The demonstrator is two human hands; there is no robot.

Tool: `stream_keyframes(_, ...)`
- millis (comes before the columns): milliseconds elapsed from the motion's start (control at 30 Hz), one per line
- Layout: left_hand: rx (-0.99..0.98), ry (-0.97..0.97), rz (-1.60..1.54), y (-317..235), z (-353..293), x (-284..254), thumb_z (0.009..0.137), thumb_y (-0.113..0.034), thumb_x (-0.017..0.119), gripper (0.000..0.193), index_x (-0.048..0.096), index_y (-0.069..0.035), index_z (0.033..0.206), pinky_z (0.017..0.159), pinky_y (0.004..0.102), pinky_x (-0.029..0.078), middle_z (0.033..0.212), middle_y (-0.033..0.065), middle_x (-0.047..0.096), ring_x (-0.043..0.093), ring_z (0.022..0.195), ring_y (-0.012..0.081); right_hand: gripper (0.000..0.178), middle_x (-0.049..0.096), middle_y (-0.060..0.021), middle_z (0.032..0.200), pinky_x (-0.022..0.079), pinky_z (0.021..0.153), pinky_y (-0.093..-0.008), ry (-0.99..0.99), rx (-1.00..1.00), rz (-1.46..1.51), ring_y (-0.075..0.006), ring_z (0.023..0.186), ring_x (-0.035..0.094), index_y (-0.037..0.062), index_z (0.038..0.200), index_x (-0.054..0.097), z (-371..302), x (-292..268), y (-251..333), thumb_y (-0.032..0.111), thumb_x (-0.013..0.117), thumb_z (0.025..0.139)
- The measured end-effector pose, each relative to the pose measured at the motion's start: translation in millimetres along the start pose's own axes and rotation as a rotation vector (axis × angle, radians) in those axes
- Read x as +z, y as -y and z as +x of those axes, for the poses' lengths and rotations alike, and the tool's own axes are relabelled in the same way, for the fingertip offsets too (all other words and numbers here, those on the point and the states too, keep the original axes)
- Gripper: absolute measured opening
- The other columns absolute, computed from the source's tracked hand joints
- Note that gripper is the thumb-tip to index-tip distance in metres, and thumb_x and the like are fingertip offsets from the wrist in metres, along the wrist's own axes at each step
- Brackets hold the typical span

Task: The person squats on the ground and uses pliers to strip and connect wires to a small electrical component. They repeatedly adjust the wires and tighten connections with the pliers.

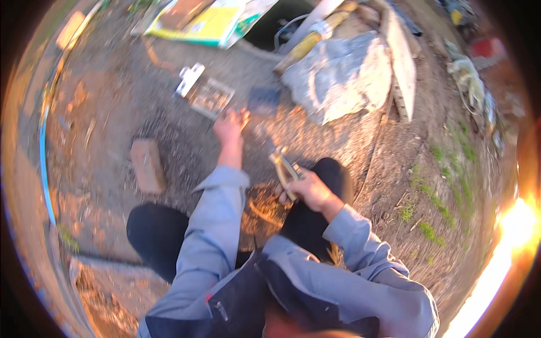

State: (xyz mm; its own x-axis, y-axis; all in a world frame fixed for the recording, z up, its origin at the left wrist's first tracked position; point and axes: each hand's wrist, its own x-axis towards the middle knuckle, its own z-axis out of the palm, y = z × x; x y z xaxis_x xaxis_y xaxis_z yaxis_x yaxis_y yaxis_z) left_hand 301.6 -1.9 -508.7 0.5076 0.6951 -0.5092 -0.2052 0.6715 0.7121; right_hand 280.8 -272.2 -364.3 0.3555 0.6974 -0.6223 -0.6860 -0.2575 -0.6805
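My right hand is closed around a pair of pliers with tan handles, held above my right knee. Farther forward, my left hand reaches to the near corner of a shallow open box with small brownish things in it. The fingers of that hand look drawn together, but blur hides what is between them. At the far left end of the box is a white piece. A dark flat square lies on the ground just right of the box.
A brick lies to the left. Ahead is a yellow, white and green sack with a brown block on it. A crumpled grey sheet leans by a pale board at the far right. A blue hose runs along the left.
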Motion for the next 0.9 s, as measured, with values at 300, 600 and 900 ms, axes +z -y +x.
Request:
stream_keyframes(300,-0.044,-0.021,0.200,-11,0,-5,0.104,-0.023,0.054,0.022,0.062,-0.005,0.113,0.061,0.0317,0.058,0.092,0.0081,0.070,0.071,0.072,0.0206,0.030,0.071,-0.0180,0.098,0.057,0.069,-0.0333,0.004,-0.013,-0.063,-0.0207,0.077,0.072,-0.0041,0.115,0.050,-1,-1,0,0.010,0.059,0.090)
stream_keyframes(600,0.033,-0.060,0.272,-7,-6,-5,0.102,-0.016,0.056,0.016,0.061,-0.001,0.108,0.067,0.0342,0.059,0.091,0.0079,0.066,0.069,0.073,0.0204,0.046,0.068,-0.0189,0.103,0.057,0.073,-0.0355,0.042,-0.004,-0.024,-0.0243,0.085,0.072,-0.0052,0.129,0.045,-2,-6,0,0.011,0.059,0.088)
stream_keyframes(900,0.047,-0.078,0.355,-6,-3,-2,0.104,-0.015,0.051,0.014,0.058,-0.005,0.111,0.068,0.0307,0.059,0.094,0.0053,0.064,0.070,0.077,0.0179,0.028,0.070,-0.0159,0.098,0.058,0.067,-0.0330,0.022,-0.006,0.040,-0.0200,0.080,0.072,-0.0013,0.114,0.052,-1,-9,-4,0.013,0.060,0.091)
